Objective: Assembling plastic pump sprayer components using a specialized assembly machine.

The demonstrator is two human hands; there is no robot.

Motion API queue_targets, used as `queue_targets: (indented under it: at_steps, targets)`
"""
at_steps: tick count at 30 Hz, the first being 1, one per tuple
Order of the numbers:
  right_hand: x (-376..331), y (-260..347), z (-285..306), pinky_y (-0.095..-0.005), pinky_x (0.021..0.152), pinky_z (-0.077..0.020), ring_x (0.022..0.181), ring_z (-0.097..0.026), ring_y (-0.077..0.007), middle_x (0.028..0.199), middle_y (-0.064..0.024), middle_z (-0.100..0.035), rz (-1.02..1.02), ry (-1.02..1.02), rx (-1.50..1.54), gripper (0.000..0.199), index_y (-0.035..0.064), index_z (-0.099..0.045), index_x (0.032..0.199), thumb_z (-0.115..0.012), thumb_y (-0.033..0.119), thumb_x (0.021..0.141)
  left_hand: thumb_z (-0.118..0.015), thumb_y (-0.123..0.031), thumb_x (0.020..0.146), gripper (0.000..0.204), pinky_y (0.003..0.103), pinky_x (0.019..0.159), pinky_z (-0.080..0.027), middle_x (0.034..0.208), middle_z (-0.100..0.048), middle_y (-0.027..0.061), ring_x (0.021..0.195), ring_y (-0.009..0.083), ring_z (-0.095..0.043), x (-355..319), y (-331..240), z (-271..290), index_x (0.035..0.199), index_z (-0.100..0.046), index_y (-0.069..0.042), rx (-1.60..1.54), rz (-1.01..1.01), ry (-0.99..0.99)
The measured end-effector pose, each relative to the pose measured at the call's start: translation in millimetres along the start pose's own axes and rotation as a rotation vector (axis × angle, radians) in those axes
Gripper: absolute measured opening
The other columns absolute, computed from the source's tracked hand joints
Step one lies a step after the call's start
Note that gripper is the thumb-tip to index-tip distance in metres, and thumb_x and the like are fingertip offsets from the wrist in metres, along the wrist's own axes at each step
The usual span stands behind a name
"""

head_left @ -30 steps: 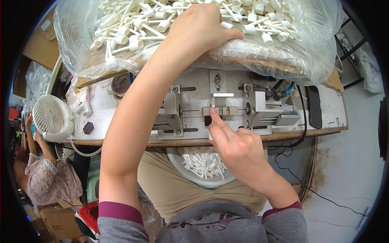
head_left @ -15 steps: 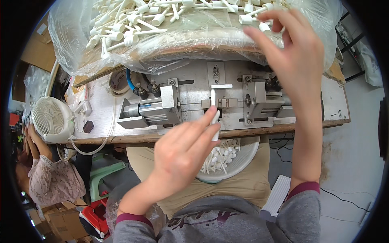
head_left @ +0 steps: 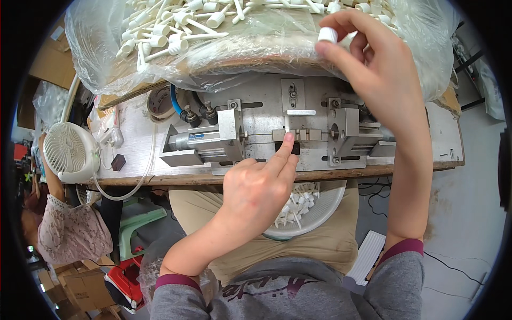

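Note:
My left hand (head_left: 256,192) reaches over the bench edge. Its index fingertip rests on the small slotted block (head_left: 304,134) at the middle of a metal fixture (head_left: 341,128), and the other fingers are curled with nothing visible in them. My right hand (head_left: 378,69) is raised above the fixture's right side and pinches a white ribbed plastic cap (head_left: 327,34) between thumb and fingers. Behind the fixture a clear plastic bag (head_left: 256,48) holds a heap of white stemmed plastic pieces (head_left: 170,32).
A pneumatic cylinder (head_left: 200,141) lies on the fixture's left. A white bowl (head_left: 325,210) of white pieces sits on my lap under the bench edge. A small white fan (head_left: 69,152) and a tape roll (head_left: 159,104) stand at the left. Another person (head_left: 69,234) sits at the lower left.
My left arm has come back from the bag down to the fixture's middle. My right hand has left the fixture and risen to the upper right, now holding a white cap.

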State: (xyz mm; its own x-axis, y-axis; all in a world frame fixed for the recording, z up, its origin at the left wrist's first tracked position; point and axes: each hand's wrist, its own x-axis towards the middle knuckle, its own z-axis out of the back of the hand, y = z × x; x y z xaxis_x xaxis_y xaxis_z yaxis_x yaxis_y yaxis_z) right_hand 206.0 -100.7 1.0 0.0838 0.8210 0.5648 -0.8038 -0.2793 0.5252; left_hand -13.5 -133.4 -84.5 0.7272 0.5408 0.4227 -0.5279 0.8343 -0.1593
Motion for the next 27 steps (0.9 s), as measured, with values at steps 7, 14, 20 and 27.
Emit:
queue_targets:
  at_steps: [7,14,20,27]
  targets:
    - [-87.0,25.5,-8.3,-0.0332,0.063,-0.0537,0.08,-0.065,-0.0194,0.1,-0.0082,-0.065,0.101,0.005,0.085,0.027,0.0024,-0.068,0.102,-0.08,0.002,0.077,-0.086,-0.016,0.076,0.033,0.028,0.057,-0.053,0.108,-0.076,0.008,0.057,0.015,-0.065,20.9,18.4,43.2,0.106,-0.075,-0.009,-0.333,0.042,0.117]
    - [-140.9,28.0,-37.0,-0.0304,0.066,-0.0548,0.074,-0.066,-0.0227,0.136,-0.0208,-0.062,0.182,0.198,-0.074,0.024,-0.0022,-0.064,0.101,-0.07,0.002,0.077,-0.08,-0.02,0.085,0.027,0.03,0.078,-0.052,0.092,-0.073,0.01,0.082,0.0173,-0.066,99.9,102.6,82.4,0.105,-0.075,-0.001,0.208,-0.032,-0.408]
    - [-135.0,38.5,-50.1,-0.0277,0.05,-0.048,0.048,-0.056,-0.0154,0.13,-0.0191,-0.068,0.212,0.293,-0.349,0.02,0.001,-0.065,0.098,-0.071,0.005,0.079,-0.077,-0.018,0.084,0.034,0.036,0.08,-0.056,0.092,-0.074,0.0204,0.085,0.0296,-0.071,143.7,117.0,81.0,0.108,-0.073,0.006,-0.031,0.423,0.02]
    - [-120.3,41.0,-53.3,-0.0244,0.044,-0.0437,0.041,-0.054,-0.0112,0.114,-0.0229,-0.074,0.313,0.284,-0.416,0.011,0.0042,-0.06,0.08,-0.067,0.008,0.073,-0.081,-0.018,0.083,0.026,0.028,0.076,-0.053,0.09,-0.073,0.0087,0.081,0.0152,-0.067,118.9,98.0,88.8,0.104,-0.076,-0.002,-0.316,0.321,-0.036]
